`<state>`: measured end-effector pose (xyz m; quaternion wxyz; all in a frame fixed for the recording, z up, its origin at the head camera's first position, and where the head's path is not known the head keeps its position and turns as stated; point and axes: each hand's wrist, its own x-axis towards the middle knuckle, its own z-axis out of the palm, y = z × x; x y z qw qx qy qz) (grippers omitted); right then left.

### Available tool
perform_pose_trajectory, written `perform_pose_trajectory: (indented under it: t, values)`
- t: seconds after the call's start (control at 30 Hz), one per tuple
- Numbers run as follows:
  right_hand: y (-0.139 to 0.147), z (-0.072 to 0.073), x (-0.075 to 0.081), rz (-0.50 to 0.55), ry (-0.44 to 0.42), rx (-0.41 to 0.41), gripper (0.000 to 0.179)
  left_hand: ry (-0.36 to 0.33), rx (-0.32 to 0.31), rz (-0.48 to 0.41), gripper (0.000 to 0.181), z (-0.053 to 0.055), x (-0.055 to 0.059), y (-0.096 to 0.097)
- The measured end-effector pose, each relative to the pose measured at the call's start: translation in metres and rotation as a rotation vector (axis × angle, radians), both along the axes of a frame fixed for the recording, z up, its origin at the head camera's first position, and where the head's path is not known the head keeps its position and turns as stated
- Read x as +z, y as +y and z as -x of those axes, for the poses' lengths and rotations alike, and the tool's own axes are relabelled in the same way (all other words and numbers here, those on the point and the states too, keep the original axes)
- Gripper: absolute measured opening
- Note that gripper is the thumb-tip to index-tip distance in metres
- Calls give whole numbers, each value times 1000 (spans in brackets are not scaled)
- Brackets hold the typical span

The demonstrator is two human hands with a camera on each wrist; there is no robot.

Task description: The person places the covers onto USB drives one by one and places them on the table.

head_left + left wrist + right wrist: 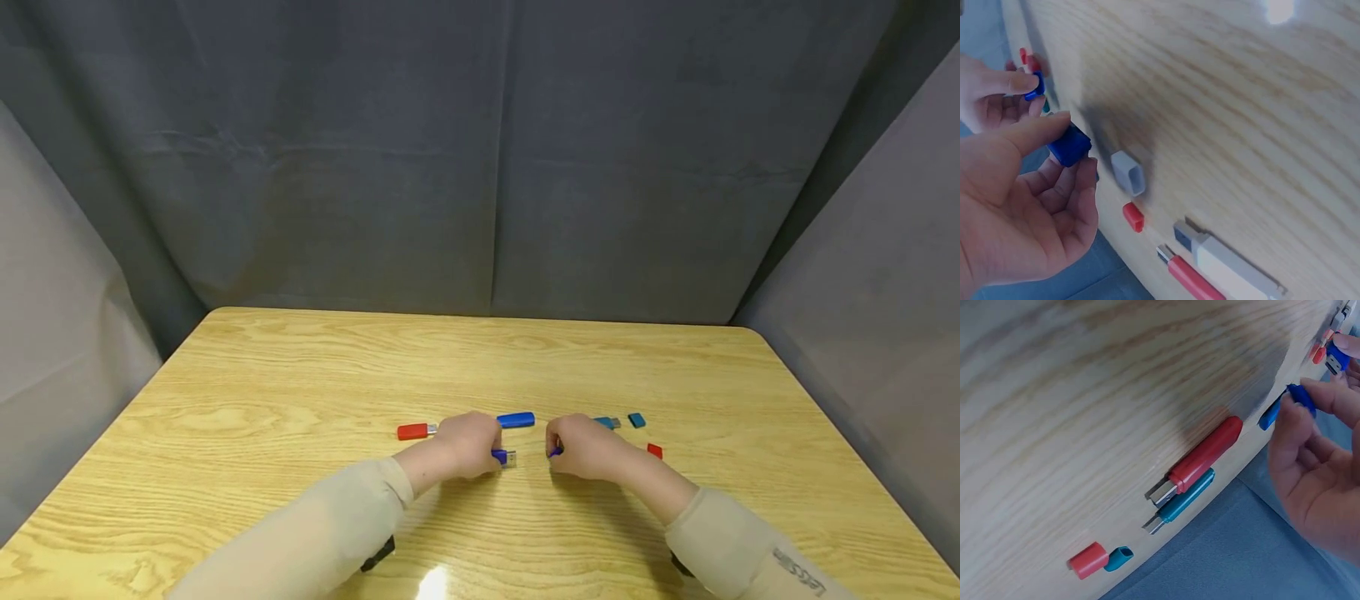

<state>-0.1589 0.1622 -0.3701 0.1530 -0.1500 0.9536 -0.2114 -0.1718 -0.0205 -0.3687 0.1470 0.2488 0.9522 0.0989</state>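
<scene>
Over the middle of the table, my left hand (467,444) pinches a blue USB flash drive (1071,145) between thumb and fingers. Its bare metal plug (512,459) points toward the right hand. A short way across a gap, my right hand (588,450) pinches a small blue cap (1301,399) at its fingertips. Drive and cap are apart. Just behind the two hands lies another blue stick (517,420) on the tabletop; the left hand covers part of it in the head view.
Left of the hands lie a red USB drive (1194,278), a white USB drive (1235,269), a white cap (1127,173) and a red cap (1134,217). To the right are another red drive (1207,453), a teal drive (1188,495), a red cap (1089,560) and a teal cap (1119,558).
</scene>
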Motion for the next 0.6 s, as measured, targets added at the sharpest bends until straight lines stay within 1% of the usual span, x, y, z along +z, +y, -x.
perform_pose_trajectory:
  t: [0.07,0.13,0.27,0.47,0.6]
  values:
    - [1,-1,0,35,5,16,13,-3,11,-26,26,0,3,-2]
    - [1,-1,2,63,11,19,12,-3,18,-47,24,1,5,-4]
    - [1,-1,5,103,10,-4,8,-17,28,-80,24,0,11,-6]
    - [3,-5,6,164,-3,-38,5,-27,42,-106,24,1,15,-7]
    - [3,-8,7,193,-17,-53,6,-33,41,-119,25,2,17,-6]
